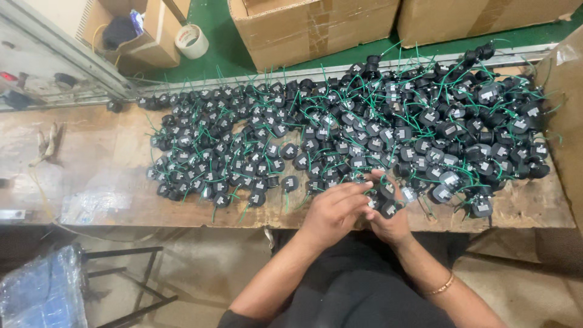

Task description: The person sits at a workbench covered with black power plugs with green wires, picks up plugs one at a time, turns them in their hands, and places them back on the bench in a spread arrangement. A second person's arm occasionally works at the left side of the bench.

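A large heap of small black round parts with green wires and grey labels covers the worn wooden bench. My left hand and my right hand meet at the bench's front edge, close together. Both hands grip one of the black parts between the fingers, and its label faces up. Other parts lie right beside the fingers. A thin gold bracelet sits on my right wrist.
Brown cardboard boxes stand on the green floor behind the bench, with a roll of tape to the left. Another carton is at the right end. A blue plastic bag and a black metal frame lie below left.
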The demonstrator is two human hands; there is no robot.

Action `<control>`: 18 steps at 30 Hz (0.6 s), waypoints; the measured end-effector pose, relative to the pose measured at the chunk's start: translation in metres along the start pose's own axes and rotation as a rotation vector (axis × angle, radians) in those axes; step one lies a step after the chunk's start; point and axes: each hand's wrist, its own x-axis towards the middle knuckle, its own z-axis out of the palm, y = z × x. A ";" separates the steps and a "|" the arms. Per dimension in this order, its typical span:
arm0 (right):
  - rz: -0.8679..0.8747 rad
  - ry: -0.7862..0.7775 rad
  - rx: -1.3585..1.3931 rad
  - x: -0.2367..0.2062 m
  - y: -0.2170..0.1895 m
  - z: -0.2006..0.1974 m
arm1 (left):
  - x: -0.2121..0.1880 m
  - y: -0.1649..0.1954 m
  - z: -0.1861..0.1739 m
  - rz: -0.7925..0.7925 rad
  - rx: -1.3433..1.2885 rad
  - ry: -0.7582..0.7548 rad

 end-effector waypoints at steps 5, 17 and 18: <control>-0.084 -0.089 -0.396 -0.006 -0.005 0.002 | -0.008 0.004 0.008 -0.373 -0.075 0.069; -0.064 -0.034 0.019 -0.015 -0.024 0.004 | -0.068 -0.020 -0.058 -0.207 0.165 0.459; -0.088 -0.032 0.000 -0.017 -0.041 -0.002 | -0.077 -0.031 -0.067 -0.284 0.182 0.525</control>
